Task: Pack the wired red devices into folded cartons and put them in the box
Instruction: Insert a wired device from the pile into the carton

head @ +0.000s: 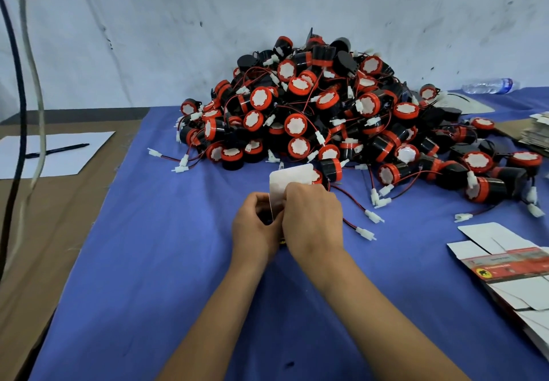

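Observation:
A big heap of red-and-black wired devices with white connectors lies on the blue cloth. In front of it, both hands grip one small white carton; its rounded flap stands up above the fingers. My left hand wraps the carton's left side, and something dark shows inside it. My right hand covers the carton's right side and top. The carton's body is mostly hidden by the hands.
Flat unfolded cartons with red print lie at the right edge; another stack sits further back. A water bottle lies by the wall. At the left are white paper with a pen and hanging cables.

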The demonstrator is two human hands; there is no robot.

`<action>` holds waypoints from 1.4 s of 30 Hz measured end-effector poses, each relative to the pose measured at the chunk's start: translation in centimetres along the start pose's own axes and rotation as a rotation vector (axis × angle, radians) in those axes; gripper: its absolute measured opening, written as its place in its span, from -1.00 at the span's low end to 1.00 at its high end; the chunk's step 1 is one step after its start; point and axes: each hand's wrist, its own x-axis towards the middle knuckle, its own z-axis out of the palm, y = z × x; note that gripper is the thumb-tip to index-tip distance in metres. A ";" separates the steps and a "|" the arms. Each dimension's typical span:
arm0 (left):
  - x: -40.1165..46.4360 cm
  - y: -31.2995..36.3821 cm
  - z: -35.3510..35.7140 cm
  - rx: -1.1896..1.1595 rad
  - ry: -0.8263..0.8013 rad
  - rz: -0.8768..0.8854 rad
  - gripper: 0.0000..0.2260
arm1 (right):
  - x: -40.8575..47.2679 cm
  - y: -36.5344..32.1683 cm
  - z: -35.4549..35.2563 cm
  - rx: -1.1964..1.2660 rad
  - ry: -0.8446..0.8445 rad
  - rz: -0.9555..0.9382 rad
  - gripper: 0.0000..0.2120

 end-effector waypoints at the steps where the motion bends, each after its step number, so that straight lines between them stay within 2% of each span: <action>1: 0.0 0.0 0.0 -0.019 -0.003 -0.013 -0.84 | 0.1 -0.1 -0.2 -0.024 -0.022 0.007 -0.72; 4: -0.1 0.0 0.0 -0.054 -0.029 -0.020 -0.82 | 0.5 -0.2 -0.9 -0.001 -0.135 0.038 -0.94; 8: -0.1 0.1 0.0 -0.027 -0.035 0.036 -0.84 | 0.5 -1.5 -1.5 -0.046 -0.227 0.057 -0.75; 11: 0.2 -0.1 -0.2 -0.019 -0.036 0.004 -0.81 | 0.9 -3.1 -1.9 -0.063 -0.368 -0.048 -0.79; 14: 0.1 -0.4 0.1 0.057 -0.081 0.003 -0.81 | 1.9 -2.9 -2.9 -0.042 -0.550 -0.073 -0.91; 17: 0.0 -0.4 0.3 0.118 -0.045 0.061 -0.88 | 3.1 -1.4 -3.3 0.027 -0.673 -0.113 -0.77; 19: 0.0 -0.1 0.1 0.096 -0.018 0.052 -0.84 | 3.3 -0.6 -3.4 0.074 -0.635 -0.138 -0.81; 23: -0.1 0.3 -0.1 0.043 -0.040 -0.002 -0.84 | 3.0 0.5 -2.6 0.307 -0.325 -0.161 -0.83; 25: -0.1 0.6 -0.2 0.034 -0.045 0.010 -0.84 | 2.8 0.7 -2.4 0.348 -0.277 -0.165 -0.80; 28: -0.1 0.5 -0.2 0.058 -0.040 0.049 -0.88 | 2.6 0.6 -2.2 0.240 -0.279 -0.153 -0.92; 33: -0.1 0.1 -0.1 0.040 -0.039 0.053 -0.87 | 1.2 -0.1 -1.6 0.058 -0.182 -0.086 -0.85; 36: 0.0 0.0 -0.2 0.062 -0.040 0.065 -0.85 | 0.8 -0.4 -1.4 -0.005 -0.217 -0.072 -0.83; 39: 0.1 -0.1 -0.3 0.099 -0.047 0.048 -0.85 | 0.8 -0.6 -1.6 0.034 -0.361 -0.102 -0.91; 42: 0.2 0.0 -0.3 0.058 -0.052 0.041 -0.77 | 1.0 -0.1 -1.8 0.073 -0.506 -0.099 -0.72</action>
